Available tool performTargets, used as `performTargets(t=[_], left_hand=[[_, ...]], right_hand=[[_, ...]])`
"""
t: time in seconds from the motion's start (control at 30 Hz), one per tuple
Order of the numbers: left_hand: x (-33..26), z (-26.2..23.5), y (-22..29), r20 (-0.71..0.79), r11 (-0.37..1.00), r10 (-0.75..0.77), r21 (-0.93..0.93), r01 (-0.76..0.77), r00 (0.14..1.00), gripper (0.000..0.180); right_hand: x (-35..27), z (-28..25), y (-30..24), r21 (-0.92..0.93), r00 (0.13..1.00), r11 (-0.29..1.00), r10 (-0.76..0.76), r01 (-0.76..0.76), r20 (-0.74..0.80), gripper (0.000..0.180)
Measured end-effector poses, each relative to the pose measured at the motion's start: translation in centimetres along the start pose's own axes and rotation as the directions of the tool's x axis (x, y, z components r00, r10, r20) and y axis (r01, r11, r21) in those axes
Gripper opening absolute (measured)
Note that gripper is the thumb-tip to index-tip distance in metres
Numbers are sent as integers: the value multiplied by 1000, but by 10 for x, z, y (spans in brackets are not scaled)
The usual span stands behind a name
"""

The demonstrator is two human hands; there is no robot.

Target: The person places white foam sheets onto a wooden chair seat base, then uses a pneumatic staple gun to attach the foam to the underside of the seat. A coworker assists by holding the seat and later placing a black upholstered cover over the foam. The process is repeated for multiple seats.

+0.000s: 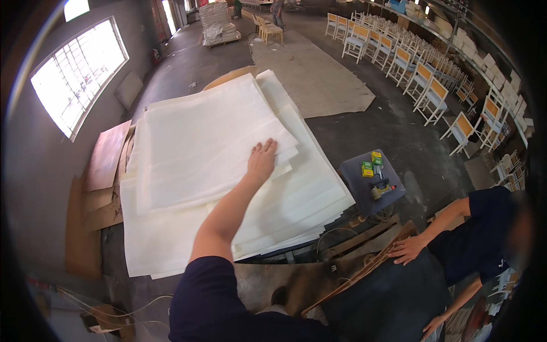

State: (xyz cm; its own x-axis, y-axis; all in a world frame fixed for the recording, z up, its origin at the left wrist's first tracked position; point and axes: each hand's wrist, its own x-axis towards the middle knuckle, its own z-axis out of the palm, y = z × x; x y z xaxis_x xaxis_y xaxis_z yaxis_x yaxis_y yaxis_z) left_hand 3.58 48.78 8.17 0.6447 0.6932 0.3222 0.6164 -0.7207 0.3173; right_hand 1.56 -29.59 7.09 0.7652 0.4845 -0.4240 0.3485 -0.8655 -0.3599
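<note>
My left hand lies flat, palm down, on the near right corner of the top white sheet. That sheet crowns a tall stack of large white foam-like sheets spread over a low table. My arm in a dark blue sleeve reaches up to it from the lower edge. The hand grips nothing that I can see. My right hand is out of view.
A co-worker in dark blue at the right rests a hand on a dark panel with a wooden edge. A small grey stool carries a staple gun and green-yellow boxes. Brown boards lie left; rows of white chairs stand behind.
</note>
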Motion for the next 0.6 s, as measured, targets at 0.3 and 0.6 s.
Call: performTargets(t=[0.3, 0.6], left_hand=[[-76, 5, -27, -10, 990, 134, -52, -135, 991, 56], [-75, -2, -46, -53, 994, -33, 105, 38, 998, 51]], right_hand=[[9, -4, 3, 3, 998, 1000, 11, -11, 64, 46], [9, -10, 9, -24, 989, 999, 28, -25, 145, 45]])
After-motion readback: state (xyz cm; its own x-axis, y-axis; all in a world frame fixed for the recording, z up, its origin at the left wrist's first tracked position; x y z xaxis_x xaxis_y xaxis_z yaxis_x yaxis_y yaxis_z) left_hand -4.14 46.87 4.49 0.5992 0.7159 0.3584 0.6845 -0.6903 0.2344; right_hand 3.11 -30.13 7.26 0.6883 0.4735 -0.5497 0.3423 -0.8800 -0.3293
